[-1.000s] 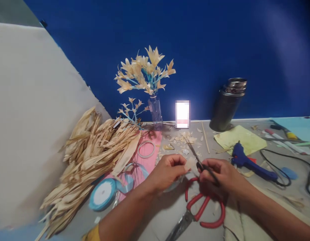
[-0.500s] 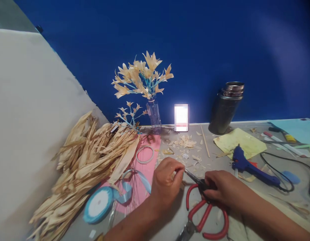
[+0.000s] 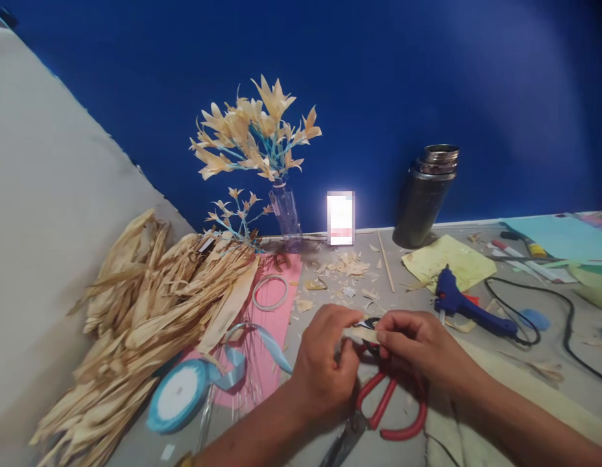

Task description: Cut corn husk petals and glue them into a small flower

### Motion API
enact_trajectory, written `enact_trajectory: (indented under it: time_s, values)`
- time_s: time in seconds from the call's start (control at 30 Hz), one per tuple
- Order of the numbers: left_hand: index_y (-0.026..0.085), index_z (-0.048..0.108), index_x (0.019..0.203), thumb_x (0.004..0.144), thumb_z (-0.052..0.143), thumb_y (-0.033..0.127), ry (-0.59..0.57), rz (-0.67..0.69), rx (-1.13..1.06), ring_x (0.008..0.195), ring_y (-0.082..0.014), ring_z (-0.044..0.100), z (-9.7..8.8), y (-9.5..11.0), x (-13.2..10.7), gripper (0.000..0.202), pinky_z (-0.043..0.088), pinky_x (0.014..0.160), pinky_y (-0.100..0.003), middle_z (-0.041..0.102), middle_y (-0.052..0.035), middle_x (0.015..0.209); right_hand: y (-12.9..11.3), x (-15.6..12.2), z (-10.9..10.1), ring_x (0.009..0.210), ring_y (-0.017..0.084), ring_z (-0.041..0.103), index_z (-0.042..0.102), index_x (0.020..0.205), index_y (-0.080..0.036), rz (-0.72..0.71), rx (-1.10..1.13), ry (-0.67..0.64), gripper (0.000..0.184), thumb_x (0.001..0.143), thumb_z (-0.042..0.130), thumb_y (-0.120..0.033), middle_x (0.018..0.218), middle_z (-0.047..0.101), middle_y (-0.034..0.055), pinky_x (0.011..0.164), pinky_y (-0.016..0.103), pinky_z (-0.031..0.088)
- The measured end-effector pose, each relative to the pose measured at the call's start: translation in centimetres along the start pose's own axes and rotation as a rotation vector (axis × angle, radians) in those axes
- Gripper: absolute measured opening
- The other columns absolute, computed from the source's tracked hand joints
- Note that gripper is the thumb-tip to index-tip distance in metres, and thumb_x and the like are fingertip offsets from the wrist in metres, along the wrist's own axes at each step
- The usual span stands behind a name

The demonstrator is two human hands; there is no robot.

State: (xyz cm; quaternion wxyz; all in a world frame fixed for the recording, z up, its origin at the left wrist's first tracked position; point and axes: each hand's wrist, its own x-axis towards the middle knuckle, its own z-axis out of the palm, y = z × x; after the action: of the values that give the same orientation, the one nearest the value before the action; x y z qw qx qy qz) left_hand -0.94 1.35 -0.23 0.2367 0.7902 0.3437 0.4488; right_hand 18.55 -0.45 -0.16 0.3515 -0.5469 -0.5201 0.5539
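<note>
Low in the centre of the frame, a small husk piece (image 3: 362, 334) is pinched from both ends between the left hand (image 3: 325, 370) and the right hand (image 3: 418, 347), probably so it is kept flat, just above the red scissors (image 3: 379, 405).

My left hand (image 3: 327, 360) and right hand (image 3: 412, 344) hide most of the small black-handled scissors (image 3: 372, 323). The large red-handled scissors' (image 3: 379, 405) blade runs off the bottom edge.

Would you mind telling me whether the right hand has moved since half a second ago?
Yes. The right hand has shifted left over the red-handled scissors, and its fingers now meet the left hand at the small pale strip.
</note>
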Motion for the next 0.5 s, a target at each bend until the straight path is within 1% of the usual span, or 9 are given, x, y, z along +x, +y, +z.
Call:
enact_trajectory:
  time_s: [0.07,0.1,0.13,0.17,0.2,0.27,0.37,0.43,0.5]
  values:
    - [0.019,0.065,0.109,0.08,0.051,0.011,-0.097,-0.291,-0.247,0.079,-0.0177,0.063,0.1,0.4,0.1,0.033,0.05,0.067,-0.029,0.069,-0.007,0.094,-0.2,-0.1,0.0,0.058,0.014,0.056,0.064,0.069,-0.019,-0.142,-0.164,0.071,0.021,0.084,0.056,-0.032,0.063,0.065,-0.0003,0.055,0.025,0.04]
    - [0.018,0.066,0.105,0.081,0.052,0.015,-0.142,-0.398,-0.32,0.074,-0.0164,0.062,0.2,0.5,0.1,0.028,0.049,0.063,-0.027,0.069,-0.006,0.09,-0.2,-0.2,-0.1,0.06,0.015,0.057,0.064,0.07,-0.02,-0.224,-0.258,0.096,0.021,0.084,0.053,-0.03,0.063,0.065,-0.0001,0.057,0.026,0.041]
    - [0.017,0.067,0.097,0.082,0.054,0.019,-0.175,-0.469,-0.345,0.068,-0.0151,0.06,0.4,0.7,0.1,0.02,0.046,0.06,-0.026,0.068,-0.0046,0.083,-0.1,-0.4,0.0,0.061,0.016,0.057,0.065,0.07,-0.02,-0.305,-0.356,0.121,0.022,0.085,0.051,-0.029,0.064,0.066,0.0002,0.058,0.027,0.04]
    - [0.016,0.068,0.089,0.083,0.056,0.022,-0.19,-0.505,-0.327,0.064,-0.0141,0.057,0.6,0.9,0.1,0.015,0.044,0.058,-0.025,0.066,-0.0032,0.076,-0.1,-0.5,0.0,0.06,0.016,0.057,0.065,0.071,-0.02,-0.378,-0.454,0.146,0.022,0.085,0.05,-0.028,0.064,0.066,0.0005,0.059,0.027,0.039]
    - [0.016,0.068,0.081,0.083,0.057,0.024,-0.186,-0.515,-0.282,0.06,-0.0131,0.055,0.8,1.0,0.1,0.014,0.042,0.057,-0.024,0.064,-0.0017,0.07,0.1,-0.6,0.1,0.058,0.016,0.056,0.065,0.072,-0.02,-0.435,-0.546,0.172,0.022,0.086,0.049,-0.028,0.064,0.066,0.0007,0.059,0.028,0.037]
    - [0.017,0.066,0.07,0.083,0.056,0.02,-0.17,-0.481,-0.178,0.056,-0.0116,0.052,1.3,1.1,0.0,0.017,0.038,0.057,-0.024,0.06,0.0008,0.06,0.3,-0.8,0.3,0.059,0.017,0.058,0.067,0.077,-0.02,-0.485,-0.674,0.193,0.022,0.087,0.05,-0.027,0.066,0.068,0.0011,0.059,0.029,0.035]
    - [0.017,0.064,0.065,0.081,0.055,0.013,-0.135,-0.373,-0.041,0.055,-0.0108,0.052,1.9,1.1,-0.4,0.018,0.037,0.059,-0.024,0.06,0.002,0.058,0.7,-1.0,0.6,0.065,0.018,0.064,0.071,0.084,-0.022,-0.481,-0.749,0.159,0.021,0.089,0.05,-0.024,0.073,0.073,0.0016,0.061,0.028,0.035]
    - [0.018,0.06,0.063,0.081,0.056,0.014,-0.124,-0.319,0.051,0.055,-0.011,0.051,2.1,1.1,-0.8,0.019,0.035,0.059,-0.025,0.059,0.002,0.057,0.9,-1.0,0.8,0.067,0.019,0.066,0.071,0.08,-0.023,-0.498,-0.802,0.159,0.022,0.089,0.051,-0.023,0.073,0.073,0.0018,0.062,0.029,0.034]
    - [0.018,0.055,0.063,0.084,0.055,0.016,-0.137,-0.276,0.131,0.055,-0.0117,0.051,2.1,1.2,-1.1,0.021,0.034,0.058,-0.025,0.058,0.0016,0.057,1.1,-1.2,1.0,0.063,0.019,0.065,0.068,0.073,-0.022,-0.521,-0.881,0.18,0.022,0.088,0.052,-0.022,0.068,0.071,0.0019,0.06,0.029,0.032]
